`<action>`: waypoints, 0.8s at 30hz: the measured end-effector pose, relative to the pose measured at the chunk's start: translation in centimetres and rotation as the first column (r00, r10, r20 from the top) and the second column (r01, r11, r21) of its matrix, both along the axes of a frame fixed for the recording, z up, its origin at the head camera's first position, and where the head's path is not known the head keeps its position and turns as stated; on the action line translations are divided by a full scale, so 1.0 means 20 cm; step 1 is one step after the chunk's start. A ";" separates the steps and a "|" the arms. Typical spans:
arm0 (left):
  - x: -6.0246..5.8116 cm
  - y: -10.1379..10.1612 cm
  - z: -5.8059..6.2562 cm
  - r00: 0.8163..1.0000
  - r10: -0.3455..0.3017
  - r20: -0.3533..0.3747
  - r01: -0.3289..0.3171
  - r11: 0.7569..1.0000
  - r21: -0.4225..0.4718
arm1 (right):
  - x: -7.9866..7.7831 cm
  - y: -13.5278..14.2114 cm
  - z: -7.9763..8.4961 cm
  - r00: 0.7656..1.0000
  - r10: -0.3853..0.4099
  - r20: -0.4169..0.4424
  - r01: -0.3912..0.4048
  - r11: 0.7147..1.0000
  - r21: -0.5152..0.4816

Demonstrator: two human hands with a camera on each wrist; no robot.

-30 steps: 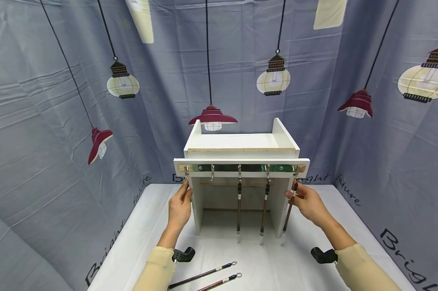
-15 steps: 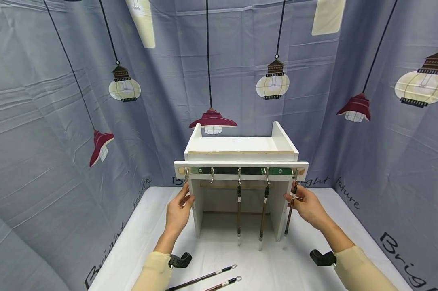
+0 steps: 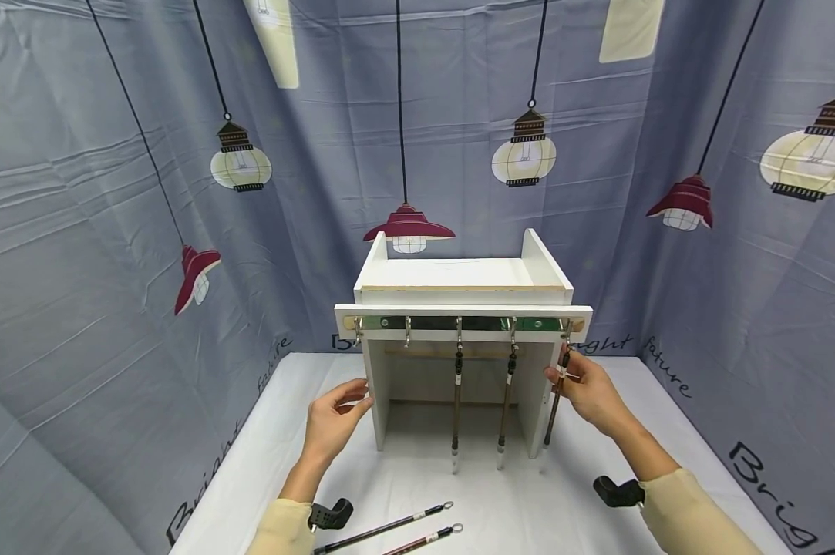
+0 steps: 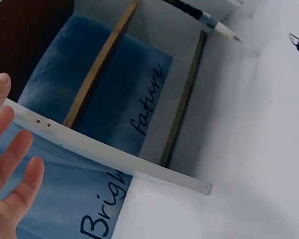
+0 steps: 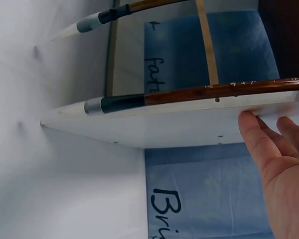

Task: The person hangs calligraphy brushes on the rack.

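Note:
A small white shelf (image 3: 462, 296) stands on the table with a rail of hooks (image 3: 427, 324) across its front. Three writing brushes hang from it, tips down: one near the middle (image 3: 457, 401), one right of it (image 3: 506, 401) and one at the right end (image 3: 556, 405). Behind that last brush, my right hand (image 3: 594, 397) holds the right side panel (image 5: 164, 122), fingertips on its outer face. Beside the left side panel (image 4: 104, 149) my left hand (image 3: 330, 424) has loose, spread fingers and holds nothing. The two leftmost hooks carry no brush.
Two more brushes lie on the white table at the front, a dark one (image 3: 389, 526) and a reddish-brown one (image 3: 424, 541), rings pointing right. A grey-blue curtain (image 3: 459, 154) printed with lamps surrounds the table on the back and sides.
My left hand has left the upper left of the shelf, by the end hook, and moved down and slightly left. The right hand stays in place; shelf and brushes look the same.

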State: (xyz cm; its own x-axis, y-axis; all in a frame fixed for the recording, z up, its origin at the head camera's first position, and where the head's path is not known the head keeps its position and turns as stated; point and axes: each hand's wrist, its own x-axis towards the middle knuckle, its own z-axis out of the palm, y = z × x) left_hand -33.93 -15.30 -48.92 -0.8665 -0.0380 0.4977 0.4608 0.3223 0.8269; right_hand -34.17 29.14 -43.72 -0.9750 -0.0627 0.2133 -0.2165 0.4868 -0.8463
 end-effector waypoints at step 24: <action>0.13 0.08 -0.28 0.945 -0.241 0.222 0.278 0.948 -0.155 | 0.00 -0.01 0.01 1.000 -0.008 0.013 0.008 1.000 -0.003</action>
State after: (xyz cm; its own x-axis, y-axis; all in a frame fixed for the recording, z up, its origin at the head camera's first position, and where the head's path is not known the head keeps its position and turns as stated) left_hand -31.39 -13.68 -54.50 -0.9155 0.2761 0.2928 0.3818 0.3665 0.8484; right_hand -34.15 29.02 -43.58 -0.9781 -0.0544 0.2009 -0.2017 0.4860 -0.8504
